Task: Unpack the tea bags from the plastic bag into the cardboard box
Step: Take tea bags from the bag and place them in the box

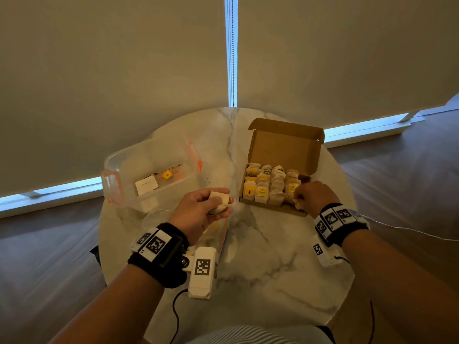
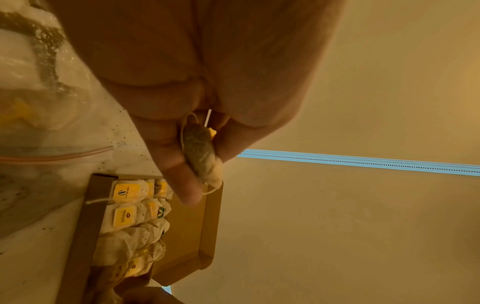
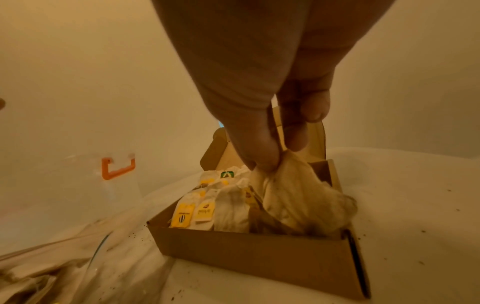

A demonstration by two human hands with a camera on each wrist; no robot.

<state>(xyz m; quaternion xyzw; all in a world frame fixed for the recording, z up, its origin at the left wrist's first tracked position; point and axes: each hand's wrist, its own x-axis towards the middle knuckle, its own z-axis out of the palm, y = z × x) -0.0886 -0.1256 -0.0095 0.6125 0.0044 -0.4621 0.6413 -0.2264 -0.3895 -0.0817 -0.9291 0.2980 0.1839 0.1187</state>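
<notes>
Hands: right hand [image 1: 311,194] pinches a tea bag [image 3: 298,197] at the cardboard box's [image 1: 275,207] near-right corner; left hand [image 1: 201,209] grips another tea bag [image 2: 201,152] left of the box.
Plastic bag [image 1: 149,214]: left of box, on bench [image 1: 273,256].
Risk: overfull rows; forcing it may tear paper.

Round marble tabletop [image 1: 260,256] w/ cardboard box [image 1: 273,207], clear plastic tub [image 1: 149,175], plastic bag [image 3: 52,267] & tea crumbs on it.
</notes>
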